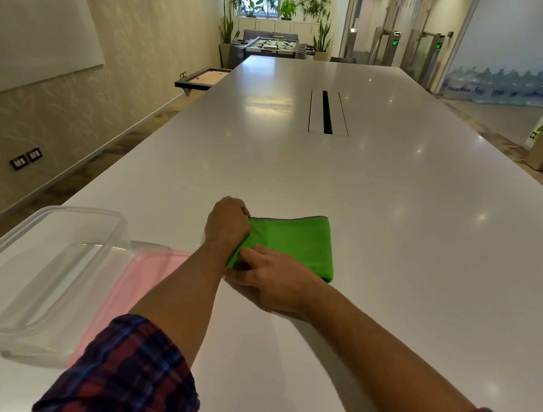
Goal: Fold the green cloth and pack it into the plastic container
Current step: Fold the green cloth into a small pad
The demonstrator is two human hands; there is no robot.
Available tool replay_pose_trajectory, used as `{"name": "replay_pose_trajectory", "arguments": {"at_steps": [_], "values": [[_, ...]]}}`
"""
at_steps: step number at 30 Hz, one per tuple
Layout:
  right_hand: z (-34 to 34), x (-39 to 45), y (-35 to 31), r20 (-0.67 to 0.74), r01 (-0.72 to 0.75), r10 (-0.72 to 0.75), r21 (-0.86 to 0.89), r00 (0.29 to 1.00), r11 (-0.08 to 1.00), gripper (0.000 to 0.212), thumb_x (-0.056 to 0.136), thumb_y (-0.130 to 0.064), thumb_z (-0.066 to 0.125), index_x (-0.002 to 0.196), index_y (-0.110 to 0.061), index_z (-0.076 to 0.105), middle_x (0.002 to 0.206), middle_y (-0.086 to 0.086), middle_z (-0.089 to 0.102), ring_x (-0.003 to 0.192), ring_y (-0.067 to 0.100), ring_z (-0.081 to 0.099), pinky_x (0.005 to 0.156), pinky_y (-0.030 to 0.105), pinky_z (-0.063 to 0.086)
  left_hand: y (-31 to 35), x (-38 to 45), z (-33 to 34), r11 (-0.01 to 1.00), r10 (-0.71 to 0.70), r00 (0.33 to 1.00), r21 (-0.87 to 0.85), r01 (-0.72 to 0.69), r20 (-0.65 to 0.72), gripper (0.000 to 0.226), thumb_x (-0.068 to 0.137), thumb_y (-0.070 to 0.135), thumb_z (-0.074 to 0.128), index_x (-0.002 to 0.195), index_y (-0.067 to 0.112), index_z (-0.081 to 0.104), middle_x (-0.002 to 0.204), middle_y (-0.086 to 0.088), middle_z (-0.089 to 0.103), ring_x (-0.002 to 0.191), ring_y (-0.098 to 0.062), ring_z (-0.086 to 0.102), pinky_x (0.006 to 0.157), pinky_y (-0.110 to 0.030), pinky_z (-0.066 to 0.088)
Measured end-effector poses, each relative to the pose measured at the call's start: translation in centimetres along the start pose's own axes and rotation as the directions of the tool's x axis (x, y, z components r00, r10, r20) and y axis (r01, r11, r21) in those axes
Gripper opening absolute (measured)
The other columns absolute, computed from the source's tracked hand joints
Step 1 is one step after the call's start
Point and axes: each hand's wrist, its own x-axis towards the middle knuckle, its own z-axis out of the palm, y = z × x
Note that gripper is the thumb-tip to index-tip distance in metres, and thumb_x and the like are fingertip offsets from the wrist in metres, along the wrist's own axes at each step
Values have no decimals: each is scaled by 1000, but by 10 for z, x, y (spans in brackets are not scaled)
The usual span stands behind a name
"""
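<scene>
The green cloth (296, 243) lies folded into a small rectangle on the white table (399, 222), with a grey hem along its far edge. My left hand (226, 222) grips the cloth's far left corner. My right hand (270, 280) pinches the near left corner, its fingers on top of the fabric. The clear plastic container (33, 274) stands empty at the near left of the table, to the left of both hands.
A pink lid (135, 288) lies flat between the container and my left forearm. A cable slot (327, 113) is set into the middle of the table farther off. The table's left edge runs close beside the container.
</scene>
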Motion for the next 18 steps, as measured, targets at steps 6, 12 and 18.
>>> {"name": "replay_pose_trajectory", "arguments": {"at_steps": [6, 12, 18], "values": [[-27, 7, 19, -99, -393, 444, 324, 890, 860, 23, 87, -8, 60, 103, -13, 76, 93, 5, 73, 80, 24, 66, 71, 42, 55, 10, -19, -2, 989, 132, 985, 84, -123, -113, 27, 88, 13, 58, 113, 16, 69, 118, -5, 68, 103, -30, 65, 92, -42, 49], [-23, 3, 47, -20, -678, 722, 325, 691, 659, 39, 92, -16, 64, 131, -15, 66, 130, 5, 67, 118, 25, 63, 99, 34, 48, 10, -36, 5, 952, 264, 963, 144, -269, 52, 38, 96, 18, 48, 131, 12, 61, 132, -9, 65, 119, -32, 62, 99, -42, 48], [6, -11, 51, 173, -731, 719, 11, 673, 682, 77, 100, -66, 36, 163, -28, 16, 170, 4, 18, 157, 20, 14, 126, 38, 12, -12, -45, 23, 918, 181, 961, 314, -242, 210, 65, 107, 43, 26, 160, 7, 19, 168, -12, 21, 155, -27, 18, 126, -43, 15]]}}
